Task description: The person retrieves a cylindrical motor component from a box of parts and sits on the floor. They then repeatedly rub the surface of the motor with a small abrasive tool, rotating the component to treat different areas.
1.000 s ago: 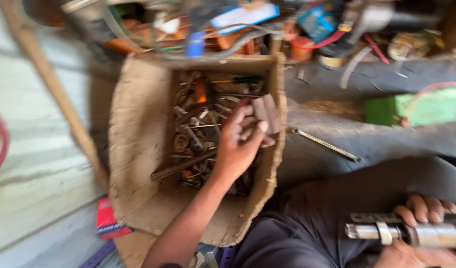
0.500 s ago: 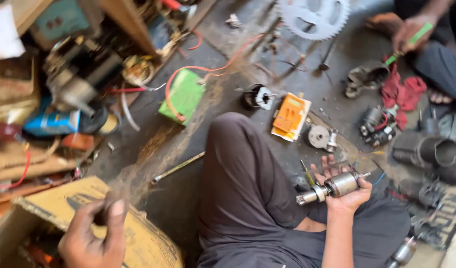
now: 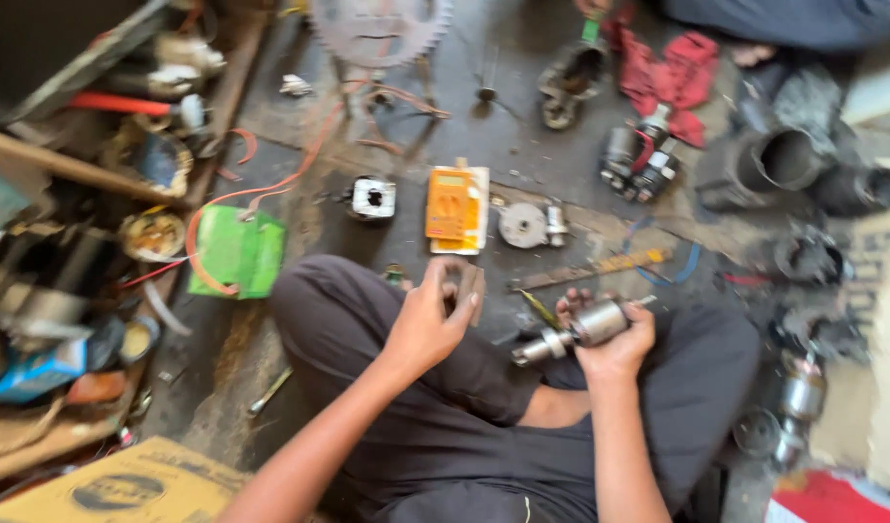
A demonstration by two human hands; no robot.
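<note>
1. Our left hand (image 3: pixel 427 324) pinched a small flat metal piece (image 3: pixel 467 287) between thumb and fingertips, raised above the left knee.
2. Our right hand (image 3: pixel 614 339) was closed around a grey motor armature (image 3: pixel 580 329), held over the lap.
3. The armature's long axis ran low-left to high-right, and its shaft end (image 3: pixel 527 352) pointed toward the left hand.
4. The metal piece sat just up and left of that shaft end, near but apart; the left hand was nearer to it.
5. An orange meter (image 3: pixel 454 205) lay on the floor beyond both hands.
</note>
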